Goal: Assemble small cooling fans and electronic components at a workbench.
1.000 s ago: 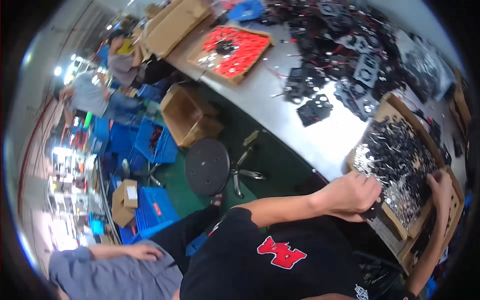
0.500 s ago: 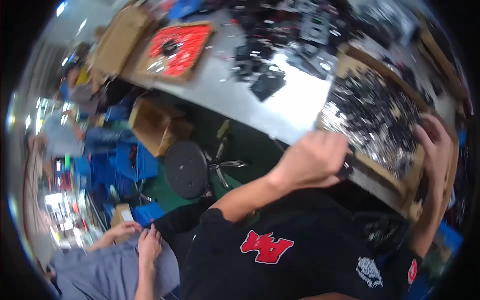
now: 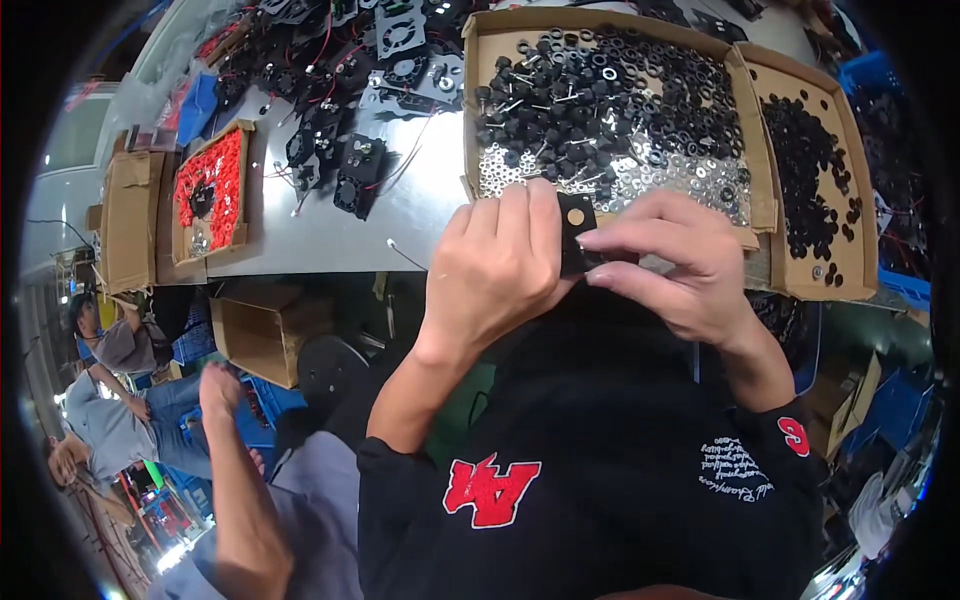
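Together, two hands, left (image 3: 497,262) and right (image 3: 672,262), pinch one black square part (image 3: 576,232).

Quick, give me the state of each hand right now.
Left hand: closed, gripping the small black fan part.
Right hand: fingers pinched on the same part.

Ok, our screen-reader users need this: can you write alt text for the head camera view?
Two bare hands, left hand and right hand, pinch a small black square part above a cardboard tray of black and silver nuts and washers. Small black fans lie on the grey table.
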`<control>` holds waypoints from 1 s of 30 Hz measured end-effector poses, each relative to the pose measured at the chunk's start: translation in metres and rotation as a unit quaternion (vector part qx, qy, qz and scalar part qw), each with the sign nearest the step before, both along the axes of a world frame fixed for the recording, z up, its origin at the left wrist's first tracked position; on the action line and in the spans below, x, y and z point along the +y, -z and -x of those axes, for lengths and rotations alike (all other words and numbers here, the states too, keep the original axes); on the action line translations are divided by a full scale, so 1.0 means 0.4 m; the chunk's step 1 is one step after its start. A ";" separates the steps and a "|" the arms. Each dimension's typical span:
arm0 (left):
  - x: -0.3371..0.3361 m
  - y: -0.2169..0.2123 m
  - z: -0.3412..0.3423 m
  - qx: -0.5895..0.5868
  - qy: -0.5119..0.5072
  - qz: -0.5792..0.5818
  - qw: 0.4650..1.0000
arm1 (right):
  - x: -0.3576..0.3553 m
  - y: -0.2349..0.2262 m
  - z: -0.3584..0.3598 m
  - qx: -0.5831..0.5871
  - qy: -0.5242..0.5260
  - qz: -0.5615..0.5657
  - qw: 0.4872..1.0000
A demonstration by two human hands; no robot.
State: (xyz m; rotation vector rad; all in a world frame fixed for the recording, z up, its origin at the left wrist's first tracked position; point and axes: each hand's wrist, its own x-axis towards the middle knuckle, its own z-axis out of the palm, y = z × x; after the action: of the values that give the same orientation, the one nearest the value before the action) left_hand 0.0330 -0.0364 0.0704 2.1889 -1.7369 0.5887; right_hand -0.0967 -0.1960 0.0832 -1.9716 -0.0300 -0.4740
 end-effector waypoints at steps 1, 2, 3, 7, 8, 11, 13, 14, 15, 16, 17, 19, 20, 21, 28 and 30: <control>-0.002 0.003 0.005 0.003 -0.011 -0.013 1.000 | 0.001 0.009 -0.003 0.006 -0.003 -0.016 1.000; -0.005 0.005 0.010 0.005 -0.022 -0.026 0.999 | -0.001 0.023 -0.009 -0.002 0.010 -0.009 1.000; -0.005 0.003 0.015 0.007 -0.022 -0.028 0.999 | -0.003 0.029 -0.010 0.000 0.009 -0.011 1.000; -0.027 -0.002 0.017 0.025 -0.008 -0.024 0.999 | -0.019 0.044 0.005 0.023 0.028 0.016 0.999; -0.035 0.000 0.012 0.026 0.019 -0.009 0.999 | -0.024 0.048 0.013 0.023 0.032 0.036 0.999; -0.040 0.012 0.016 0.039 -0.001 -0.019 0.999 | -0.015 0.033 0.029 0.038 0.042 0.006 0.998; -0.030 0.002 0.017 0.056 0.001 -0.032 0.998 | -0.016 0.034 0.047 0.022 0.049 -0.011 0.998; -0.027 0.009 0.018 0.043 0.001 -0.038 0.998 | -0.027 0.037 0.063 0.012 0.074 -0.004 0.997; -0.014 0.014 0.022 0.049 -0.005 -0.057 0.997 | -0.047 0.044 0.083 0.043 0.105 0.035 0.993; -0.006 0.022 0.023 0.055 -0.013 -0.078 0.995 | -0.070 0.049 0.104 0.074 0.134 0.073 0.986; -0.004 0.036 0.019 0.044 0.001 -0.073 0.996 | -0.083 0.049 0.114 0.104 0.208 0.052 0.971; -0.007 0.044 0.017 0.043 0.010 -0.074 0.996 | -0.132 0.049 0.126 0.117 0.286 0.117 0.944; -0.007 0.048 0.018 0.039 0.016 -0.078 0.996 | -0.150 0.051 0.125 0.134 0.281 0.122 0.943; -0.010 0.048 0.017 0.040 0.016 -0.079 0.996 | -0.168 0.047 0.118 0.151 0.277 0.125 0.941; -0.019 0.048 0.024 0.044 0.026 -0.092 0.994 | -0.216 0.063 0.055 0.246 0.183 0.240 0.921; -0.019 0.045 0.024 0.044 0.020 -0.101 0.994 | -0.229 0.058 0.043 0.288 0.177 0.198 0.920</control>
State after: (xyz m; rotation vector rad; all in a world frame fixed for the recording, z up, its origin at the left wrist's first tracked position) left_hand 0.0233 -0.0439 0.0524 2.2671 -1.8612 0.3121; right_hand -0.1139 -0.2876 0.0599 -2.4621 0.6610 -0.0949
